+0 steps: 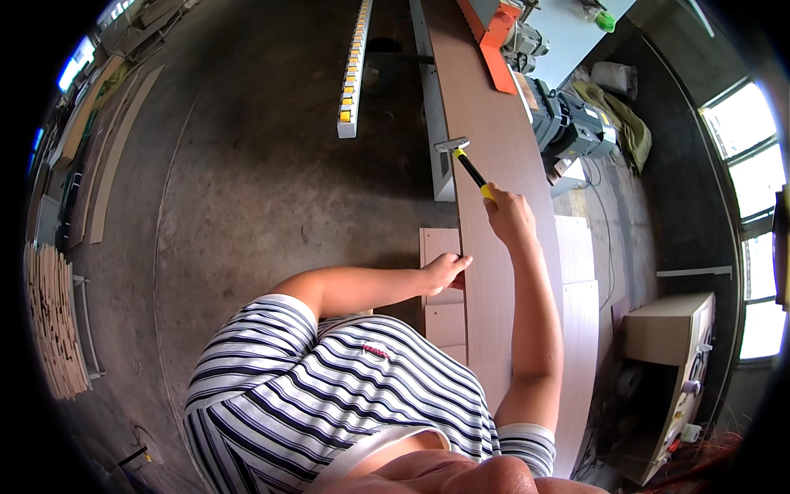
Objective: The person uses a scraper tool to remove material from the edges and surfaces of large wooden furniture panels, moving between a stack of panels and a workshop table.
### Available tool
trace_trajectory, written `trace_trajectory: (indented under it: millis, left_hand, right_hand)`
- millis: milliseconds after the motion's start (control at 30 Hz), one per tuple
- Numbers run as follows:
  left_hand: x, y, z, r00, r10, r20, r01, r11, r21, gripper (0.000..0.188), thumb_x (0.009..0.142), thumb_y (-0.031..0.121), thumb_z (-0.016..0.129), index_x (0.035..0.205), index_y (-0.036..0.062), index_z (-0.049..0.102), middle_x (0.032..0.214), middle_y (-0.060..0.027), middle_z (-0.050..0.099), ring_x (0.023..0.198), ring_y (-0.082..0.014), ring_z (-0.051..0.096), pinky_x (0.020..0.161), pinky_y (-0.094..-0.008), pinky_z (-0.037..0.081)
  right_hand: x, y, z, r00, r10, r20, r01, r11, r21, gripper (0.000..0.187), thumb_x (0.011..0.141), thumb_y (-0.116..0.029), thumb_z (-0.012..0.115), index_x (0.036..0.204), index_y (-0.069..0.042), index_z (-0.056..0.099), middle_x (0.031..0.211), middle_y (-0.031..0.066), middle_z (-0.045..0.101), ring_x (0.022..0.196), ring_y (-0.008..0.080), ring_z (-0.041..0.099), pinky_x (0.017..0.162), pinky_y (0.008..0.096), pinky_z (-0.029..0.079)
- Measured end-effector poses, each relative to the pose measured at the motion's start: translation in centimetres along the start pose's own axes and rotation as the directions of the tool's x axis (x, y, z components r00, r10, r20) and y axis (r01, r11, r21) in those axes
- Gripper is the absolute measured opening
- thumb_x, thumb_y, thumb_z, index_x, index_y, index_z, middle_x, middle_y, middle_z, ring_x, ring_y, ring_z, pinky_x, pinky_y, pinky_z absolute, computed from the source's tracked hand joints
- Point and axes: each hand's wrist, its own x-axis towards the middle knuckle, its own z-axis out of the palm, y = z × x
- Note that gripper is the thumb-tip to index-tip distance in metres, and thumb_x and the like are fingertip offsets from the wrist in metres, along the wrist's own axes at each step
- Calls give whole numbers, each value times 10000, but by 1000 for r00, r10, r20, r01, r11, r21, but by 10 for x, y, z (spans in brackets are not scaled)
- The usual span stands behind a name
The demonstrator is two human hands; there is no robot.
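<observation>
In front of me a long, pale wood-grain board (502,123) runs away from my body. My right hand (510,218) is closed round the yellow-and-black handle of a scraper (471,169). The scraper's wide metal head lies at the board's left edge, beyond the hand. My left hand (446,273) holds that same edge closer to me, with the thumb near the top face and the other fingers partly hidden at the side and below.
Other panels (578,247) lie lower, on both sides of the board. At the far end stands a machine with an orange guard (496,37) and dark motors (576,123). A rail with yellow rollers (350,90) juts out at left. Stacked wood strips (56,321) stand far left; a cabinet (666,325) stands right.
</observation>
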Motion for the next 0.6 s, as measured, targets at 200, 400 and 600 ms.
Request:
trace_trajectory:
  millis: [200, 400, 600]
  left_hand:
    - [34, 29, -20, 1000, 9, -29, -8, 1000, 2, 353, 1021, 355, 470, 1054, 18, 570, 1003, -52, 641, 870, -145, 639, 758, -335, 546]
    - [77, 68, -55, 1000, 25, -11, -24, 999, 49, 410, 1028, 390, 436, 1035, 3, 572, 963, -17, 617, 802, -94, 602, 685, -278, 530]
    - [103, 125, -79, 996, -52, -69, 59, 993, 99, 376, 1035, 360, 429, 926, 25, 560, 853, -15, 566, 796, -137, 591, 737, -335, 549]
  right_hand:
    - [62, -7, 1, 1000, -13, 5, 13, 1000, 0, 252, 913, -252, 565, 1141, -164, 627, 886, 172, 686, 831, 377, 665, 726, 476, 536]
    - [148, -15, 9, 1000, -17, 7, 17, 1000, -16, 272, 907, -251, 572, 1156, -158, 631, 892, 179, 685, 835, 382, 664, 736, 474, 537]
    - [239, -31, 11, 999, -15, 34, 17, 999, -40, 296, 904, -254, 575, 1181, -167, 632, 916, 184, 687, 866, 381, 665, 750, 469, 537]
